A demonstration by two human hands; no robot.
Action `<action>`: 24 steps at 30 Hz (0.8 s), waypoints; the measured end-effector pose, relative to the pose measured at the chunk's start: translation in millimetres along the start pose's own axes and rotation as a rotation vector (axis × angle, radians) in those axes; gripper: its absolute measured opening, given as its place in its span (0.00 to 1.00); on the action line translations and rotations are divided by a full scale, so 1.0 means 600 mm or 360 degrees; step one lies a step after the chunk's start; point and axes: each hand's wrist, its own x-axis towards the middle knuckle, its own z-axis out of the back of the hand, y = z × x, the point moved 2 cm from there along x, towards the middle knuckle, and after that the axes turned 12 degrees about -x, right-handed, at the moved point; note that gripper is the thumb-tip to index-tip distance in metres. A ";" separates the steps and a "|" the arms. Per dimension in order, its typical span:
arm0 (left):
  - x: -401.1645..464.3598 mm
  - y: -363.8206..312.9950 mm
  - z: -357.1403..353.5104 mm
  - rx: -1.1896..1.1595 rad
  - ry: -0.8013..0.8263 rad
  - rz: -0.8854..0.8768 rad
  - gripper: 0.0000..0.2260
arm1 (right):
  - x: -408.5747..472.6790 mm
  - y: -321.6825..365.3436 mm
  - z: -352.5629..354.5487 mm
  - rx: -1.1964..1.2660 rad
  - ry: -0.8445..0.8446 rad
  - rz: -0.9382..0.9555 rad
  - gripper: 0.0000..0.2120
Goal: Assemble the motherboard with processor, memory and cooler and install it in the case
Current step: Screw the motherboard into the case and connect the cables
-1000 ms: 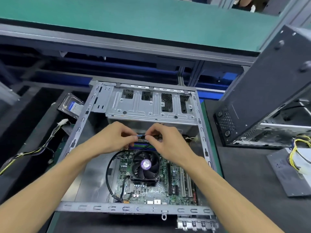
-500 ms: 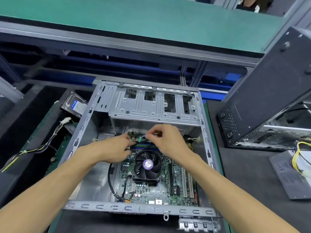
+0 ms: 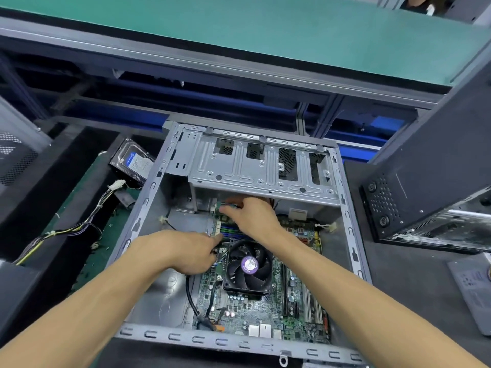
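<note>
While both arms reach into the open case (image 3: 148, 197), the motherboard (image 3: 255, 309) lies flat on the case floor, cooler (image 3: 248, 265) fitted on it w/ a purple sticker on the fan hub. Memory slots (image 3: 229, 232), blue and green strips, sit just beyond the cooler, partly hidden by the hands.

Right hand (image 3: 252, 216) is furthest in, knuckles up, fingertips tucked under the edge of the drive cage (image 3: 260, 166) at the board's far end. Fingers are curled and seem to pinch something small and greenish there, but it's too blurred & shaded to name, so can't tell what that grip has, if anything.

Left hand (image 3: 186, 252) sits lower, beside the cooler's left edge, fingers bent down toward the board near the slots. Whether it's grasping anything or just pressing, can't tell; its fingertips are hidden on the far side.

A black cable (image 3: 190, 296) loops over the bare case floor left of the board and ends at a connector near the front rail.

Outside the case, on the dark surface (image 3: 398, 288): a hard drive (image 3: 132, 163) tilted against the case's left wall, a bundle of yellow/black/purple wires (image 3: 79, 227) w/ a white plug trailing left. On the right, well apart from the hands, another black case (image 3: 425, 176) leans at an angle. A green conveyor belt (image 3: 239, 30) runs across the back.
</note>
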 end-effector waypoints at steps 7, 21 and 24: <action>-0.001 0.004 0.002 0.0028 -0.0012 0.0004 0.28 | 0.026 0.003 -0.005 0.0079 0.0269 -0.0275 0.32; -0.008 0.000 0.011 0.0094 -0.0052 0.0002 0.28 | 0.034 0.008 -0.014 -0.0176 0.0482 -0.0120 0.23; -0.010 -0.001 0.012 0.0101 -0.0067 -0.0007 0.28 | 0.034 0.009 -0.012 -0.0147 0.0463 -0.0126 0.23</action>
